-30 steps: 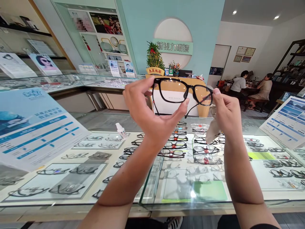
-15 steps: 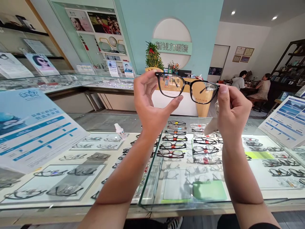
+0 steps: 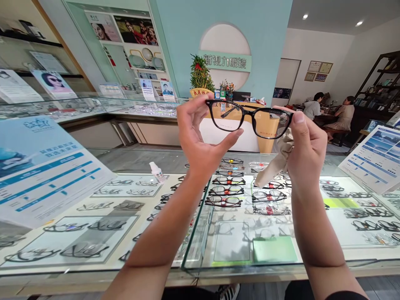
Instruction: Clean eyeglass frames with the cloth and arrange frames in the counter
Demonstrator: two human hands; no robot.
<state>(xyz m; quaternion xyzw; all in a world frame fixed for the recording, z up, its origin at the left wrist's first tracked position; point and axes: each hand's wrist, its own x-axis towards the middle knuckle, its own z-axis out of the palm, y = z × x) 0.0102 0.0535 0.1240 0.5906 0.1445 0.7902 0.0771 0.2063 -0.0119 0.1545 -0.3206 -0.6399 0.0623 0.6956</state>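
Note:
A pair of black-framed eyeglasses [image 3: 249, 112] is held up in the air between both hands, its right side slightly lower. My left hand [image 3: 203, 133] grips the left end of the frame with its fingers, the thumb stretched out below the left lens. At the other end, my right hand [image 3: 308, 141] pinches the frame near the hinge. A beige cloth [image 3: 270, 166] hangs from my right hand, tucked under its curled fingers. Below them, several eyeglasses [image 3: 226, 190] lie in rows inside the glass display case [image 3: 196, 237].
A small white spray bottle [image 3: 156, 172] stands on the counter left of my forearm. Printed stands flank the counter: a blue-white one [image 3: 46, 166] at left, another [image 3: 376, 156] at right. Two people [image 3: 340, 114] sit at the back right. Potted plant [image 3: 200, 77] stands behind.
The eyeglasses have tilted and shifted slightly right and down. The cloth under my right hand has swung out to the left and shows more.

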